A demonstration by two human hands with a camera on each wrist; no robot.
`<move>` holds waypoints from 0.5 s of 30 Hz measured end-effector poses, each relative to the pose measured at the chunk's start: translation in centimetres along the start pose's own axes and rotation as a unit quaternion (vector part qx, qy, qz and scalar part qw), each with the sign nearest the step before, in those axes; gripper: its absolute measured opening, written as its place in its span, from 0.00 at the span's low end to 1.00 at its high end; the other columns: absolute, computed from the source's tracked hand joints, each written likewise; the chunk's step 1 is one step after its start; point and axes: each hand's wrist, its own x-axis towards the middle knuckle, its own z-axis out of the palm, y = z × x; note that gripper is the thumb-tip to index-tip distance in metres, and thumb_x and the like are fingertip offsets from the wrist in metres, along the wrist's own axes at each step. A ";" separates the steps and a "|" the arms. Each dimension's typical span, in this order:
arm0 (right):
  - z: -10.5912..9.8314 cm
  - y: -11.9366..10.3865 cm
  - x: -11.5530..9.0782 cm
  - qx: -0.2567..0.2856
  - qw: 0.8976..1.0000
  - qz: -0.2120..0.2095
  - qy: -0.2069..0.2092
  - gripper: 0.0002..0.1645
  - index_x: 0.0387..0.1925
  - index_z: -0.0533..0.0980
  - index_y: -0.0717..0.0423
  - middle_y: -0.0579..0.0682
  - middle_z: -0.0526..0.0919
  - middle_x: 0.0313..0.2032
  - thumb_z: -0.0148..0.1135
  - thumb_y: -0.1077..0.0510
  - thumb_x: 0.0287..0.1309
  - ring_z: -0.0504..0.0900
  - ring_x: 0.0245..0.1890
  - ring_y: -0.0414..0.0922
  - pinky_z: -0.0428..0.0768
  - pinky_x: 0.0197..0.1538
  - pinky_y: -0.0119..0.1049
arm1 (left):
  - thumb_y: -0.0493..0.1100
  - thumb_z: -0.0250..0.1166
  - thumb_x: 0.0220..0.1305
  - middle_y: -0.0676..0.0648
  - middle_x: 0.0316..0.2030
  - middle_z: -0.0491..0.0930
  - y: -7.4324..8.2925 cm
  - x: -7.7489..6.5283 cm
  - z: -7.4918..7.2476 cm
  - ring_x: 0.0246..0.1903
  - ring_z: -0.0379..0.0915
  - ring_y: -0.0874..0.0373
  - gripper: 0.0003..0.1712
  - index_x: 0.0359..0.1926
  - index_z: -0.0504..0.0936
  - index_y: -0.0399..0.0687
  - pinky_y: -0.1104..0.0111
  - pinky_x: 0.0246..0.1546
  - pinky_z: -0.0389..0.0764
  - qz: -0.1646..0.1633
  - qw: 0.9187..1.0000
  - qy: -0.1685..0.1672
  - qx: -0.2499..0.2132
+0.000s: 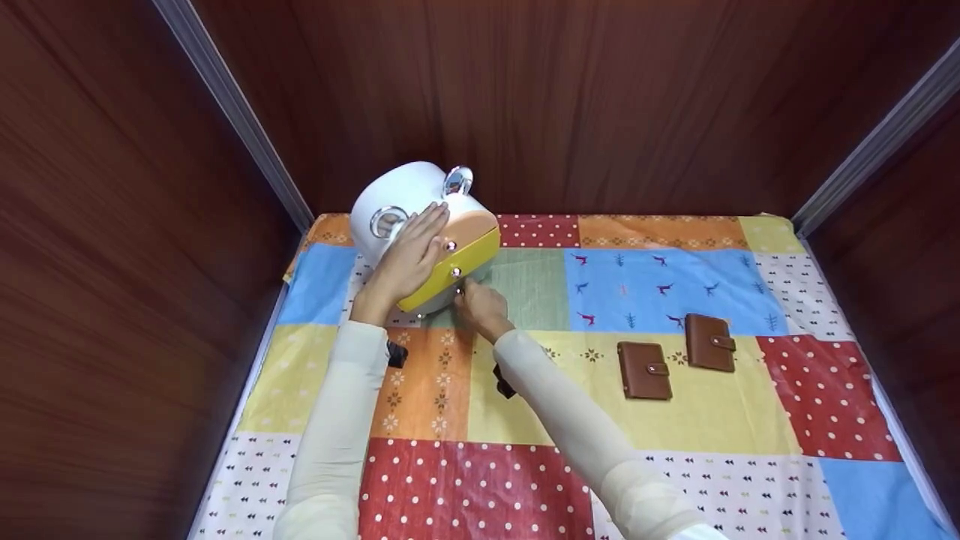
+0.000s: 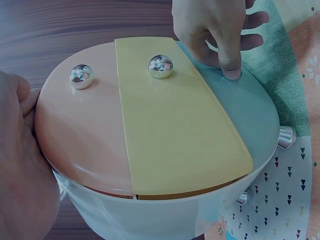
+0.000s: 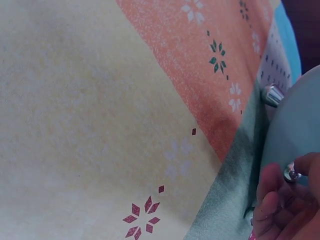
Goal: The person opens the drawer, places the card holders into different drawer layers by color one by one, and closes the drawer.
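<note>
A white rounded drawer box (image 1: 409,182) stands tilted at the back left, its front split into an orange drawer (image 2: 82,140), a yellow drawer (image 2: 175,130) and a grey-green drawer (image 2: 252,112). Round chrome knobs stick out of the orange and yellow fronts. My left hand (image 1: 409,259) rests on the box beside the orange drawer, fingers extended. With thumb and fingers, my right hand (image 1: 482,304) pinches the chrome knob (image 3: 291,173) of the lowest, grey-green drawer. In the left wrist view, the thumb mostly hides that knob.
Two brown snap-strap card wallets (image 1: 645,371) (image 1: 709,343) lie to the right on the patchwork tablecloth (image 1: 525,405). Wood-look panels (image 1: 525,105) enclose the back and sides. Chrome rings (image 1: 457,181) project from the box's top, and short metal feet (image 3: 272,95) from its underside.
</note>
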 end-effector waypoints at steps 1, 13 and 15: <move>0.0 0.0 0.0 0.002 1.000 0.002 0.001 0.15 0.56 0.78 0.54 0.56 0.89 0.46 0.57 0.50 0.78 0.89 0.47 0.53 0.88 0.52 0.52 | 0.49 0.41 0.87 0.53 0.85 0.52 0.0 0.0 0.0 0.86 0.42 0.54 0.32 0.85 0.56 0.51 0.60 0.88 0.40 0.000 1.000 0.000 0.000; 0.1 0.1 -0.2 0.044 0.999 0.006 -0.003 0.18 0.60 0.78 0.52 0.51 0.87 0.45 0.57 0.48 0.79 0.83 0.43 0.48 0.87 0.53 0.48 | 0.49 0.41 0.87 0.53 0.85 0.52 0.2 -0.1 -0.2 0.86 0.42 0.54 0.32 0.85 0.56 0.52 0.59 0.88 0.39 -0.002 1.000 -0.002 -0.004; 0.2 0.2 -0.2 0.049 0.999 0.004 0.004 0.17 0.59 0.79 0.52 0.52 0.88 0.46 0.57 0.48 0.78 0.85 0.45 0.49 0.87 0.54 0.49 | 0.49 0.41 0.87 0.53 0.85 0.52 0.2 -0.1 -0.1 0.86 0.42 0.54 0.31 0.85 0.56 0.52 0.59 0.88 0.40 -0.001 1.000 -0.002 -0.006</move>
